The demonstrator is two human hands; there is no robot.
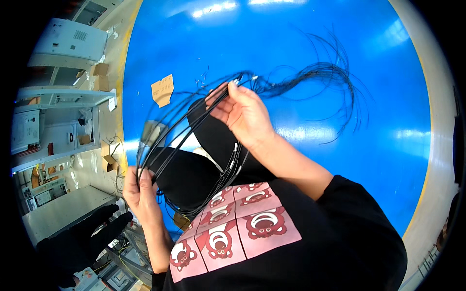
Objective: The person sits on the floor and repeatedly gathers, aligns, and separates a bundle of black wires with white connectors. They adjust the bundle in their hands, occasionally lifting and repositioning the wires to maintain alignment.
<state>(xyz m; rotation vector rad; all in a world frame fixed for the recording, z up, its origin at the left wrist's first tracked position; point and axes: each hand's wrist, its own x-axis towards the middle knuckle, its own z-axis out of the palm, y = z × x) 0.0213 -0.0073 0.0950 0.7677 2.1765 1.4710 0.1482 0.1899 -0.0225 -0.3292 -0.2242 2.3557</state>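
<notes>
A long bundle of thin black cables [182, 133] stretches between my two hands above my lap. My left hand [141, 189] is closed round the bundle at the lower left, thumb on top. Higher up and to the right, my right hand [245, 114] pinches the cables between thumb and fingers, beside small white tags. Beyond it the loose cable ends [335, 72] fan out over the blue floor, blurred in places. More of the cables loop down across my lap, with small white labels on some strands.
A torn piece of brown cardboard [163, 90] and small scraps lie on the blue floor [233, 39]. To the left stand grey cabinets [70, 38], cardboard boxes [100, 76] and a metal bench [73, 206]. Another person's dark-clothed legs [92, 225] show at the lower left.
</notes>
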